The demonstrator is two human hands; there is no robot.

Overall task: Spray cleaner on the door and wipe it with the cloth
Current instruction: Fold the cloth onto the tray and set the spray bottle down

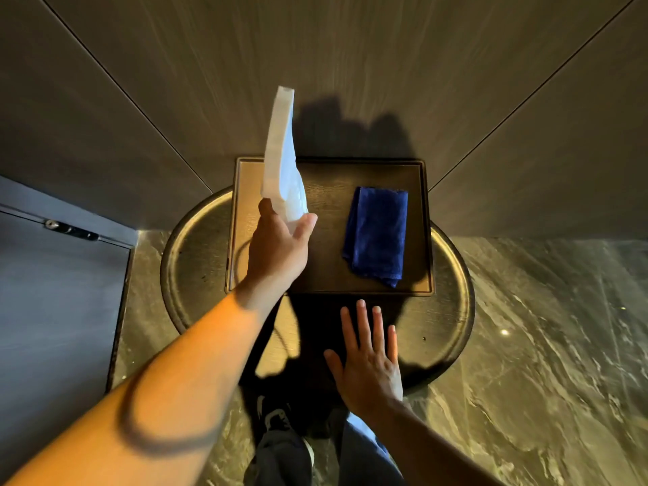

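Left hand clamped low on white bottle, right hand flat, empty; low grip risks slip, nozzle direction unclear, cloth untouched.

Single head-worn wide-angle view, looking steeply down and forward from close above the round dark metal-rimmed surface, facing the grey panelled wall beyond it.

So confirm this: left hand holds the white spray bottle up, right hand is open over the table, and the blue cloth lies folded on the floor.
Not the floor. The head view shows the blue cloth folded on the square tray atop the round table. The left hand does hold the white spray bottle; the right hand is open.
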